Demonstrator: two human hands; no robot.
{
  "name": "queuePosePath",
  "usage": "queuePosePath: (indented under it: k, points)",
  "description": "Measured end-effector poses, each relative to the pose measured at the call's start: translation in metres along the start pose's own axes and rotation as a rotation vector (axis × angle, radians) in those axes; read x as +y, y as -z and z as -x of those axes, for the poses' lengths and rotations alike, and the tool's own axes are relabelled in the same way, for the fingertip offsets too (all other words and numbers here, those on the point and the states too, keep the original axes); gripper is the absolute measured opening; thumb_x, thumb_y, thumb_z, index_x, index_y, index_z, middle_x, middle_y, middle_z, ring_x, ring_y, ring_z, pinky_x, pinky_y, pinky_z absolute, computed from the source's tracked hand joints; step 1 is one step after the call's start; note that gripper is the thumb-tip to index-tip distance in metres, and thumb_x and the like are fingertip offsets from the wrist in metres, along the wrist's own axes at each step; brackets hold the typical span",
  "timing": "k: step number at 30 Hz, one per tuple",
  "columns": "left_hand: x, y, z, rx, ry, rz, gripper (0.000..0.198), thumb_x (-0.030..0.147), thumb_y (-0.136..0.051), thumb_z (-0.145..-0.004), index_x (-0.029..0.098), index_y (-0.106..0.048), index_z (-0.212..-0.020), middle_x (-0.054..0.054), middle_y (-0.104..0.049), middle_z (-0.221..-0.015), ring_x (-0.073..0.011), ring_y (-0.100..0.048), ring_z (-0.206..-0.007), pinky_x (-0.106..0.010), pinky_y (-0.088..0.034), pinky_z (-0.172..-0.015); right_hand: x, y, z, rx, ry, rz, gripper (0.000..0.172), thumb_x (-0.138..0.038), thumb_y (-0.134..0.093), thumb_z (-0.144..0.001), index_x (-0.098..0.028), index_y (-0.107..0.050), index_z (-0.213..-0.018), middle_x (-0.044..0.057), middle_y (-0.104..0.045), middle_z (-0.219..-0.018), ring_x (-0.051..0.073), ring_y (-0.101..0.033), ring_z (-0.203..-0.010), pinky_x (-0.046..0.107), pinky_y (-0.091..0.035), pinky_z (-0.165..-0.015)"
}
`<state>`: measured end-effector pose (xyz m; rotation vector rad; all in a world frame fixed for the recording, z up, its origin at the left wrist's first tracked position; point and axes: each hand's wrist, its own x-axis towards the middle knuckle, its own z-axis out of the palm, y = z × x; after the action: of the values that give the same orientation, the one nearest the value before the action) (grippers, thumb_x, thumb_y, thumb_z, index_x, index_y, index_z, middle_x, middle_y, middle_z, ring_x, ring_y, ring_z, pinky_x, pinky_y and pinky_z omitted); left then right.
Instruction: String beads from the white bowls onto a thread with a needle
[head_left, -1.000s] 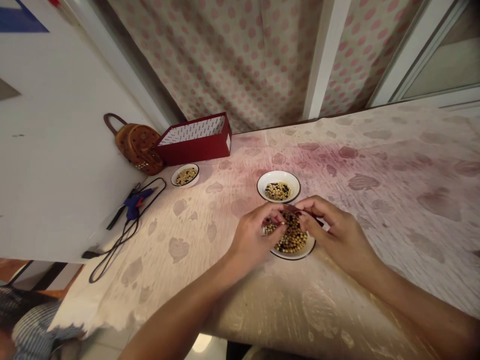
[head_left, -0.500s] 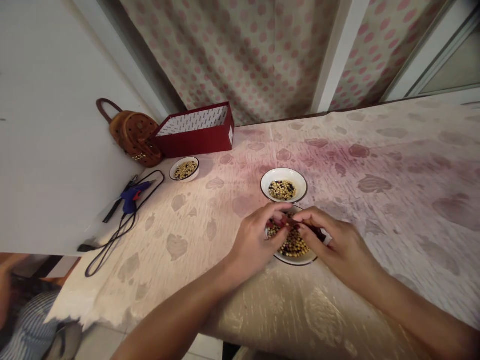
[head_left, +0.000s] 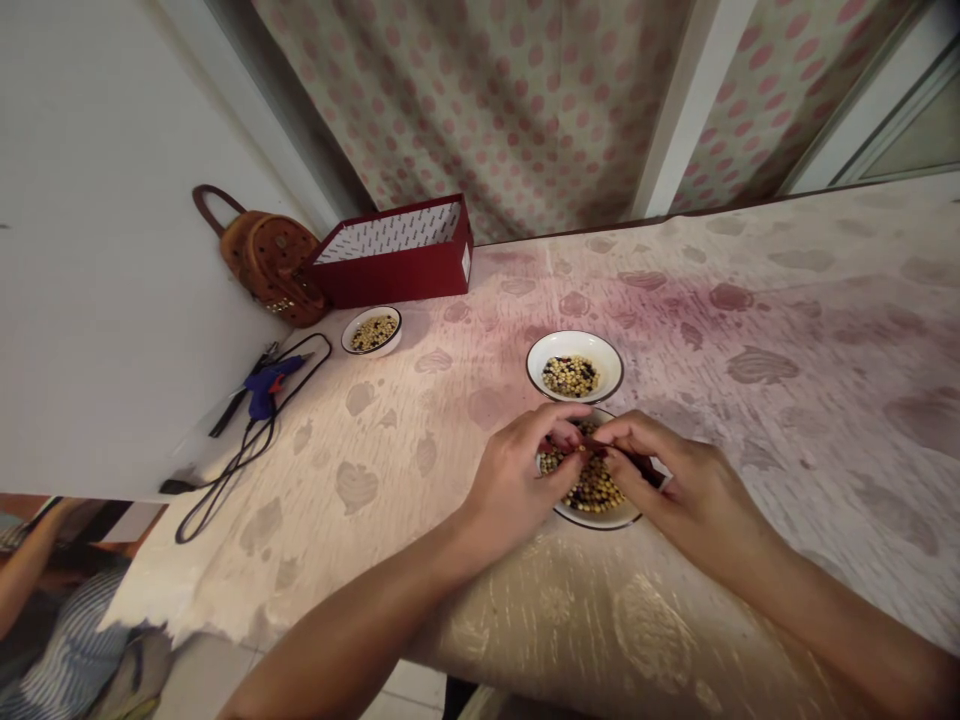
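Note:
Both hands hover over a white plate [head_left: 604, 518] heaped with yellow and dark beans, near the table's front edge. My left hand [head_left: 521, 478] is closed in a pinch at the plate's left side. My right hand [head_left: 679, 488] is pinched too, its fingertips meeting the left hand's above the beans. Something small and dark red sits between the fingertips; I cannot make out what it is. Just beyond the plate stands a white bowl [head_left: 574, 352] holding a small pile of mixed beans.
A second small bowl of beans [head_left: 371, 331] sits far left near a red box [head_left: 394, 254] and a brown studded bag [head_left: 266, 257]. A blue glue gun [head_left: 270, 380] with black cable lies at the left edge. Another person in a striped sleeve [head_left: 52, 640] is at the lower left.
The view has drifted slightly, so the table objects sit a little higher and further right. Both hands stay pinched together over the plate, fingertips closer than a second ago.

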<state>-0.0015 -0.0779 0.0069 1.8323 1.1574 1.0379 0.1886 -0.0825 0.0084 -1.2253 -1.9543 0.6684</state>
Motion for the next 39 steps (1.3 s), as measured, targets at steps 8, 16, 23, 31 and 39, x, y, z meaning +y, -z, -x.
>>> queuePosePath:
  k: [8, 16, 23, 31, 39]
  points:
    - [-0.002, -0.001, -0.001, 0.003, -0.016, -0.027, 0.037, 0.012, -0.064, -0.089, 0.023, -0.064, -0.125, -0.002, -0.074, -0.095, -0.0141, -0.070, -0.086, -0.030, -0.059, -0.086, 0.001, -0.001, -0.001, -0.018, -0.028, -0.023, 0.010, -0.028, -0.054, -0.095, -0.028, -0.064, -0.096, -0.001, -0.073, -0.079, 0.017, -0.066, -0.064, 0.029, -0.048, -0.057]
    - [-0.002, -0.003, -0.001, 0.003, -0.030, -0.023, 0.038, 0.009, -0.064, -0.087, 0.023, -0.064, -0.123, 0.000, -0.075, -0.096, -0.0128, -0.070, -0.086, -0.028, -0.058, -0.086, 0.000, 0.000, -0.003, -0.018, -0.004, -0.039, 0.010, -0.026, -0.052, -0.094, -0.026, -0.063, -0.095, -0.001, -0.073, -0.079, 0.017, -0.068, -0.068, 0.030, -0.050, -0.063]
    - [-0.002, -0.003, -0.002, 0.028, -0.048, -0.035, 0.034, 0.012, -0.062, -0.089, 0.023, -0.064, -0.122, -0.001, -0.076, -0.096, -0.0126, -0.072, -0.087, -0.028, -0.060, -0.086, -0.004, 0.004, -0.004, 0.005, -0.046, -0.060, 0.008, -0.026, -0.052, -0.091, -0.027, -0.059, -0.087, -0.005, -0.064, -0.064, 0.014, -0.056, -0.052, 0.027, -0.042, -0.050]
    - [-0.008, -0.009, -0.003, 0.050, -0.064, -0.121, 0.028, 0.018, -0.063, -0.091, 0.022, -0.070, -0.118, -0.003, -0.079, -0.109, -0.0159, -0.075, -0.095, -0.032, -0.062, -0.089, 0.008, 0.005, -0.005, 0.190, -0.137, -0.154, 0.007, -0.030, -0.056, -0.094, -0.027, -0.061, -0.096, 0.001, -0.073, -0.086, 0.019, -0.068, -0.075, 0.031, -0.050, -0.065]
    - [-0.007, 0.000, -0.027, 0.119, -0.136, -0.265, 0.026, 0.013, -0.062, -0.092, 0.023, -0.072, -0.114, -0.002, -0.079, -0.105, -0.0154, -0.075, -0.093, -0.032, -0.061, -0.087, 0.007, 0.007, -0.006, 0.277, -0.137, -0.229, 0.007, -0.031, -0.054, -0.095, -0.027, -0.060, -0.096, 0.001, -0.072, -0.084, 0.019, -0.066, -0.073, 0.031, -0.048, -0.064]
